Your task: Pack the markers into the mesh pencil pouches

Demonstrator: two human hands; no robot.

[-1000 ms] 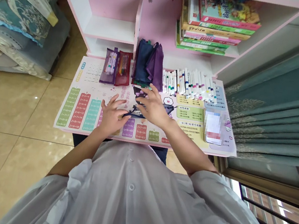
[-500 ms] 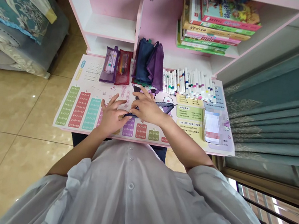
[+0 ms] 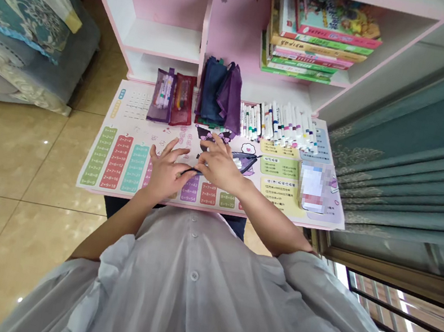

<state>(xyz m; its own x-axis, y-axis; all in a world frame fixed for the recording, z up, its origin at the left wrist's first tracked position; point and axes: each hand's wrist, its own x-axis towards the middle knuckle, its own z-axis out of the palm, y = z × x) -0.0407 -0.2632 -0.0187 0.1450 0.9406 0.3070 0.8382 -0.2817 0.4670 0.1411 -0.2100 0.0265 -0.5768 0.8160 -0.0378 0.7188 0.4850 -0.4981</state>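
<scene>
A dark blue mesh zip pouch [image 3: 250,164] lies on the desk in front of me, with white marker pens partly showing inside it. My left hand [image 3: 166,172] pinches its left end between thumb and index finger, the other fingers spread. Over the pouch's middle, my right hand [image 3: 222,167] has thumb and index finger closed on its edge near my left fingertips; it covers much of the pouch. Whether the fingers grip the zip itself is too small to tell.
Beyond my hands are a filled purple pouch [image 3: 162,95], a red pouch [image 3: 182,100] and a pile of blue and purple pouches [image 3: 220,94]. Several white markers [image 3: 281,125] lie right of them. A phone [image 3: 313,187] is at right; books [image 3: 321,40] are stacked on the shelf.
My right hand has shifted slightly right and toward me along the pouch, and more of the markers inside shows. My left hand keeps its pinch in about the same place.
</scene>
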